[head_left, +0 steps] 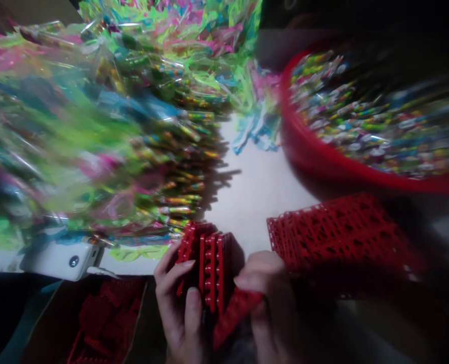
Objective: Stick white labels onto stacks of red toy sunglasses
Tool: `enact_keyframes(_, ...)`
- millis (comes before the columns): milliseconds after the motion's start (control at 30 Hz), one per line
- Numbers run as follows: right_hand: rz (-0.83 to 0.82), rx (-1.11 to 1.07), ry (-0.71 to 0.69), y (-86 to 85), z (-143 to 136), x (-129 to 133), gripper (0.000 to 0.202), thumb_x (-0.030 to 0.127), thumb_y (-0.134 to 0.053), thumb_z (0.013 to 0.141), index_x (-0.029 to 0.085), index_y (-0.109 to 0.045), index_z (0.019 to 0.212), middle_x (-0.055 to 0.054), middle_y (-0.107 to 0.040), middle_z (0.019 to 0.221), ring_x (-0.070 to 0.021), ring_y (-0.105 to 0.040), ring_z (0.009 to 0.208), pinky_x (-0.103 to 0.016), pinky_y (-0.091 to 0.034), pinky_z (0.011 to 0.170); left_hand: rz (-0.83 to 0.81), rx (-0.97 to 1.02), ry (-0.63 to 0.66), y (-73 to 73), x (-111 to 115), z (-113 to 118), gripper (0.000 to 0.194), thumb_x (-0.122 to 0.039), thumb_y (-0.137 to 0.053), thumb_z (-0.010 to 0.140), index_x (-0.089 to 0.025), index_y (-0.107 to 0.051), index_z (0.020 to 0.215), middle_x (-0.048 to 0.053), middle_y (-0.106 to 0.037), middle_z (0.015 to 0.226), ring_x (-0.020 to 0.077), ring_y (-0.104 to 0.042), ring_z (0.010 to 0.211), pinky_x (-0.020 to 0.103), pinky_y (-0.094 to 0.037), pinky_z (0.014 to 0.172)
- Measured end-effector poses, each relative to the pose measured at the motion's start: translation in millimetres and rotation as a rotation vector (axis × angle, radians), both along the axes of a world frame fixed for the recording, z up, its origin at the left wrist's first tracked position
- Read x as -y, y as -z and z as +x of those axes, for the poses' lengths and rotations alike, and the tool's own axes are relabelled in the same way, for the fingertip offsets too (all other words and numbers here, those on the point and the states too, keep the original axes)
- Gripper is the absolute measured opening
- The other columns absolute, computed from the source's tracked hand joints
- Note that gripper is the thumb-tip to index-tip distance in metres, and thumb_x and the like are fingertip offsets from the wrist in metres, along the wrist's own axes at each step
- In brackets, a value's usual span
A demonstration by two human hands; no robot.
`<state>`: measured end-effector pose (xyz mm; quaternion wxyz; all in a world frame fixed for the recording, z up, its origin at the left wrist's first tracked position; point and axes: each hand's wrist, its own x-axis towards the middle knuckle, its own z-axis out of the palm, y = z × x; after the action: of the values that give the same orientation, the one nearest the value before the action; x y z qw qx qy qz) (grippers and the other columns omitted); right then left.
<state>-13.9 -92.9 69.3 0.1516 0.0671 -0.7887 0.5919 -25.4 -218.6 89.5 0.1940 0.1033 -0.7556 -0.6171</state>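
Observation:
At the bottom middle, my left hand (179,303) is wrapped round several red plastic racks (211,268) standing side by side, its fingers on their left side and its thumb in front. Just to the right, my right hand (268,298) pinches a separate red plastic piece (237,313), which slants down to the left below the racks. That piece is blurred. Farther right lies a stack of red lattice racks (330,227) on the white table (258,177).
Many colourful sticks with green, pink and blue strips (95,126) cover the left. A red basin (304,136) of small colourful pieces stands at right. A white power bank (57,260) with a cable lies near the front edge, above a box of red pieces (103,318).

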Motion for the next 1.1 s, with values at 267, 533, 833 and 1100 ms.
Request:
enact_keyframes(267, -0.247, 0.059, 0.012, 12.9, -42.9, 9.5, 0.034, 0.015, -0.041, 0.114, 0.028, -0.050, 0.144, -0.013, -0.055, 0.158, -0.0262, -0.055, 0.150, -0.053, -0.048, 0.124, 0.004, -0.055, 0.030, 5.7, -0.9, -0.1, 0.019, -0.027, -0.063, 0.109, -0.033, -0.077, 0.120, 0.001, -0.066, 0.151, 0.0237, -0.059, 0.142, 0.039, -0.044, 0.121)
enact_keyframes(533, -0.068, 0.112, -0.274, -1.2, -36.6, -19.6, 0.039, 0.042, -0.062, 0.111, 0.028, -0.052, 0.146, -0.013, -0.047, 0.177, -0.0337, -0.049, 0.161, -0.061, -0.046, 0.130, 0.046, -0.017, -0.031, 11.9, 7.9, 1.2, 0.018, -0.027, -0.063, 0.109, -0.031, -0.074, 0.122, 0.001, -0.064, 0.155, 0.0264, -0.056, 0.147, 0.043, -0.044, 0.120)
enact_keyframes(833, 0.143, -0.019, -0.297, 7.2, -24.5, -23.1, 0.111, 0.024, -0.076, 0.093, 0.020, -0.008, 0.180, -0.020, -0.052, 0.168, -0.0341, -0.054, 0.155, -0.056, -0.053, 0.126, -0.003, -0.072, 0.002, 15.1, 9.8, -4.5, 0.019, -0.033, -0.066, 0.107, -0.032, -0.073, 0.125, 0.003, -0.064, 0.154, 0.0279, -0.056, 0.147, 0.045, -0.042, 0.123)
enact_keyframes(1100, 0.173, -0.018, -0.415, 5.3, -40.6, -22.1, 0.117, 0.018, -0.073, 0.084, 0.017, -0.006, 0.180, -0.021, -0.034, 0.178, -0.0347, -0.035, 0.167, -0.056, -0.040, 0.136, 0.026, -0.054, 0.041, 16.3, 11.1, -4.9, 0.019, -0.029, -0.067, 0.106, -0.033, -0.074, 0.124, 0.001, -0.064, 0.154, 0.0250, -0.054, 0.149, 0.040, -0.044, 0.120)
